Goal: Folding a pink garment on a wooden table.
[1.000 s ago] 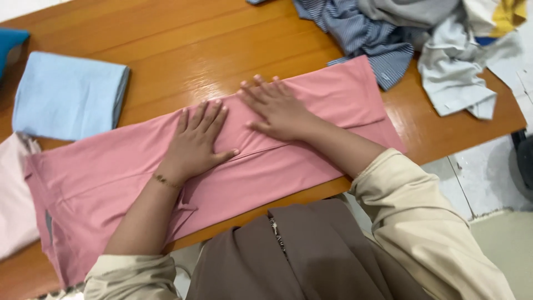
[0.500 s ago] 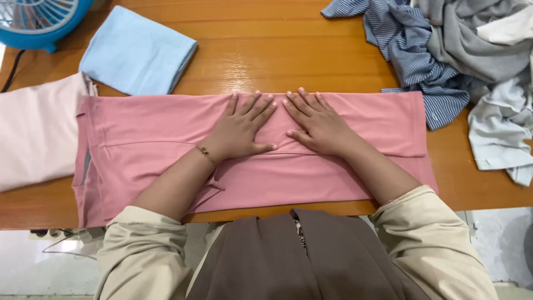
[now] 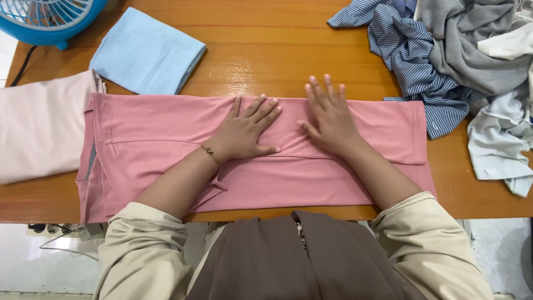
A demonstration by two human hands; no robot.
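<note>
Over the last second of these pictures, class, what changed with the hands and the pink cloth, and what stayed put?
The right hand slid away from the left hand, towards the far edge of the pink cloth, fingers spread. Nothing was gripped or let go. The left hand stays flat on the cloth; the blue folded cloth and the pile of clothes lie as before.

Counted: two hands, left (image 3: 242, 133) and right (image 3: 330, 118), at centre. One pink garment (image 3: 166, 161). Two folded pieces at 10 o'clock: light-blue (image 3: 147, 53), pale-pink (image 3: 39, 130). One blue fan (image 3: 47, 19) at 11. One clothes heap (image 3: 455, 50) at 2.
</note>
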